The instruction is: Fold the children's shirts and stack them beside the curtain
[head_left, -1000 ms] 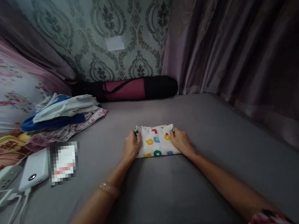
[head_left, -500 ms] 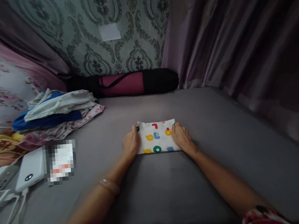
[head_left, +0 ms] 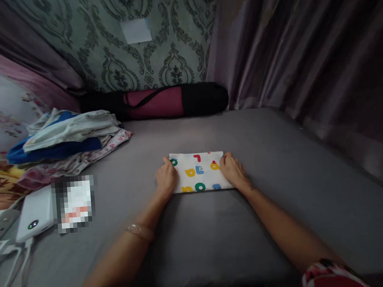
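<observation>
A folded white cloth [head_left: 204,180] printed with red, yellow, blue and green letters lies as a neat rectangle on the grey sheet [head_left: 198,235]. My left hand [head_left: 167,177] is closed on its left end, the thumb side toward the top corner. At the opposite end, my right hand [head_left: 234,171] grips the right edge in the same way. Between the two hands the cloth looks flat and stretched, with a nearly straight far edge. The fingertips of both hands are partly hidden.
Rumpled clothes [head_left: 69,136] are heaped at the left. Nearer me are a white power bank [head_left: 35,213] with cables, a power strip [head_left: 0,224] and a blurred-out item [head_left: 75,204]. A black and maroon long bag [head_left: 156,103] lies along the wall; curtains [head_left: 290,53] hang at right.
My left hand has shifted slightly left, and the cloth's wavy far edge has become straighter and tauter. Both hands keep their hold. The camera view has tilted down a little.
</observation>
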Available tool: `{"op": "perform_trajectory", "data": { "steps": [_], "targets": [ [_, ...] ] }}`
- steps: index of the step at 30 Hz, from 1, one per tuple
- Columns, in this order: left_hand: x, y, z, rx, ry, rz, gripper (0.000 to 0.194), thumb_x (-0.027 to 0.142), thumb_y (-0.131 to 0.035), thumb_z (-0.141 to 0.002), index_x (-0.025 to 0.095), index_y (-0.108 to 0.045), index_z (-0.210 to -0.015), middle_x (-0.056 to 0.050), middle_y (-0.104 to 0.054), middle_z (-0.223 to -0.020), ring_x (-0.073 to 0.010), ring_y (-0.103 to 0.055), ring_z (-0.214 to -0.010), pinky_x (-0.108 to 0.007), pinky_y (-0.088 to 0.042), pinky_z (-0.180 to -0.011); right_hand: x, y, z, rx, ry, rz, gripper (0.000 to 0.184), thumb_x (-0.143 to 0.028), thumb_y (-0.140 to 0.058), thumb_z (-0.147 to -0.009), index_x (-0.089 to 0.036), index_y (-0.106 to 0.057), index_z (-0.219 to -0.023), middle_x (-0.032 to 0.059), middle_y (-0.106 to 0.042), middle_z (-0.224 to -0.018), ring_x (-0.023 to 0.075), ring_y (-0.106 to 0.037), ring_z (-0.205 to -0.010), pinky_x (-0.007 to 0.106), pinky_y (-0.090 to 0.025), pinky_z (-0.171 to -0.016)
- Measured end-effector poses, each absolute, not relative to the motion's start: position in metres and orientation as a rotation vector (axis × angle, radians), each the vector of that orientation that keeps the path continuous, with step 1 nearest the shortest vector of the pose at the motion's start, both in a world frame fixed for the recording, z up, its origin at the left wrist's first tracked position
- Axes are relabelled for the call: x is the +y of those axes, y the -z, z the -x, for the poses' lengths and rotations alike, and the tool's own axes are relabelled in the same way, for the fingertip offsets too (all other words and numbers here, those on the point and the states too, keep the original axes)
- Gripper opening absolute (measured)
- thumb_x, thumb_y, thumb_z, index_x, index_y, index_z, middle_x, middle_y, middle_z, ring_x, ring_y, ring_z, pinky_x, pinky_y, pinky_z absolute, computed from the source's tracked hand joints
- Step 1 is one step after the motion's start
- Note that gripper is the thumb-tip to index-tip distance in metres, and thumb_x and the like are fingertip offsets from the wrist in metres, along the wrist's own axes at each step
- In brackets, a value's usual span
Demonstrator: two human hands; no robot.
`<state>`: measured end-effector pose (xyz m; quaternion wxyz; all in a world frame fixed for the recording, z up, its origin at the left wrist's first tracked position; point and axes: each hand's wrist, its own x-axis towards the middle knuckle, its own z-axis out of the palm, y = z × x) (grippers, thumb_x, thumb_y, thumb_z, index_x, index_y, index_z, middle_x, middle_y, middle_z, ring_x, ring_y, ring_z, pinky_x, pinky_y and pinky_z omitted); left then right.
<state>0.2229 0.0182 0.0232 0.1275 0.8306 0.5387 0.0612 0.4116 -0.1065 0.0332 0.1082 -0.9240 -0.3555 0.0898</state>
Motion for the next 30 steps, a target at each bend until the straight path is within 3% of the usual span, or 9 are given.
{"op": "perform_trajectory", "data": {
  "steps": [4,9,15,22,30],
  "targets": [
    [0.023,-0.023,-0.218,1.513,-0.328,-2.242,0.03,0.025,-0.033,-0.096,0.011,-0.044,-0.12,-0.02,-0.068,-0.096,-0.0305,-0.067,-0.092,-0.039,-0.049,-0.077,-0.106,-0.031,-0.42,-1.098,-0.304,2.667,0.034,-0.03,-0.033,-0.1,-0.012,-0.053,-0.121,0.0164,-0.069,-0.104,0.0257,-0.066,-0.097,0.031,-0.045,-0.077],
    [0.029,-0.022,-0.196,1.297,-0.433,-1.828,0.046,0.027,-0.053,-0.089,0.015,-0.038,-0.131,-0.009,-0.066,-0.094,-0.0194,-0.067,-0.084,-0.032,-0.053,-0.074,-0.114,-0.032,-0.436,-1.127,-0.465,2.517,0.034,-0.03,-0.038,-0.098,-0.012,-0.056,-0.121,0.0135,-0.069,-0.109,0.0213,-0.064,-0.1,0.026,-0.044,-0.078],
    [0.013,-0.019,-0.172,1.216,-0.431,-1.84,0.062,0.028,-0.061,-0.081,0.015,-0.036,-0.136,-0.01,-0.062,-0.102,-0.0169,-0.064,-0.08,-0.033,-0.053,-0.076,-0.137,-0.036,-0.416,-1.09,-0.392,2.581,0.039,-0.032,-0.037,-0.098,-0.013,-0.046,-0.131,0.0142,-0.069,-0.106,0.0254,-0.065,-0.099,0.031,-0.044,-0.079],
    [0.0,-0.002,-0.168,1.085,-0.576,-2.248,0.053,0.022,-0.052,-0.084,0.017,-0.037,-0.136,-0.01,-0.056,-0.104,-0.0229,-0.056,-0.101,-0.043,-0.046,-0.093,-0.147,-0.034,-0.386,-1.139,-0.218,2.668,0.035,-0.027,-0.03,-0.1,-0.015,-0.043,-0.131,0.0172,-0.064,-0.114,0.0285,-0.065,-0.099,0.036,-0.045,-0.08],
    [-0.008,-0.003,-0.165,1.044,-0.416,-2.482,0.045,0.016,-0.034,-0.092,0.014,-0.035,-0.136,-0.013,-0.048,-0.108,-0.018,-0.056,-0.083,-0.038,-0.05,-0.083,-0.147,-0.037,-0.396,-1.248,-0.292,2.669,0.034,-0.021,-0.031,-0.099,-0.013,-0.045,-0.128,0.0173,-0.063,-0.115,0.0275,-0.064,-0.1,0.035,-0.044,-0.082]
  ]
}}
